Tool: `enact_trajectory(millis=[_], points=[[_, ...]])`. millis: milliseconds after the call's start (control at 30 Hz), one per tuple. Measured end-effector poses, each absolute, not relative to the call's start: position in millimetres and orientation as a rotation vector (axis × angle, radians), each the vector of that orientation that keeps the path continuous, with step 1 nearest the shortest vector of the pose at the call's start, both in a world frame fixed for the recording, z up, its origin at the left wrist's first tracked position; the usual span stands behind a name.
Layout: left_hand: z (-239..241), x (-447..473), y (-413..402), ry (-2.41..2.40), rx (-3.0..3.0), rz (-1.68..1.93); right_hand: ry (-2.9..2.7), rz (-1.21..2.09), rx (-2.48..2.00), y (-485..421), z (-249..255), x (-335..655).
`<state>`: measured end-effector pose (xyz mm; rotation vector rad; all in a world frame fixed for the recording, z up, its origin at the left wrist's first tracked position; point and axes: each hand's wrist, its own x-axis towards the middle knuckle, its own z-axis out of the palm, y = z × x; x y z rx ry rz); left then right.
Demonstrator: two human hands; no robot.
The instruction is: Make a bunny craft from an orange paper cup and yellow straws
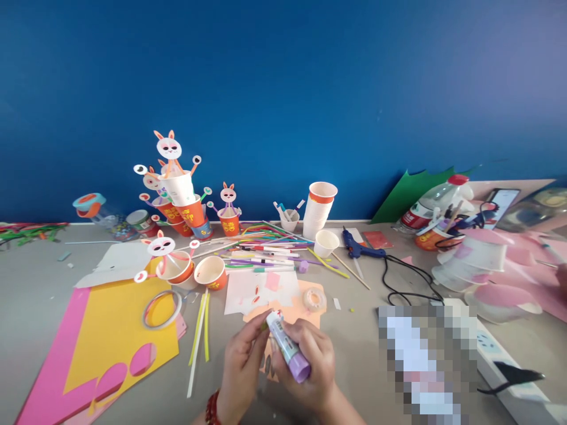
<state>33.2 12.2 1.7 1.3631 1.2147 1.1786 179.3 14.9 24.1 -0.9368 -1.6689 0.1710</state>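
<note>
My right hand (pixel 315 360) is wrapped round a white glue stick (pixel 287 347) with a purple end, tilted so its white end points up and away. Beside that white end, my left hand (pixel 239 361) is closed in a pinch. What its fingertips hold is mostly hidden; only a small yellowish bit shows there. Under the hands lies a scrap of paper (pixel 268 367) with dark marks, partly covered. Just beyond them, peach paper (pixel 312 316) carries a roll of clear tape (pixel 314 300), next to a white sheet (pixel 237 293) with small orange cut shapes.
Paper cups with rabbit faces (pixel 169 147) stand at the left back. Yellow paper (pixel 115 330) and a tape ring (pixel 146 316) lie at left. Pens and pipe cleaners (pixel 266 236) spread centrally near stacked cups (pixel 318 215). A blue glue gun (pixel 354 245) trails its cord toward a power strip (pixel 509 372).
</note>
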Motion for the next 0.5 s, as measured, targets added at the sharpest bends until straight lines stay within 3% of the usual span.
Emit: enact_trajectory(millis=[500], points=[[3,32,10,1.179,1.382,1.194,-1.651,0.168,-1.000,15,26,186]])
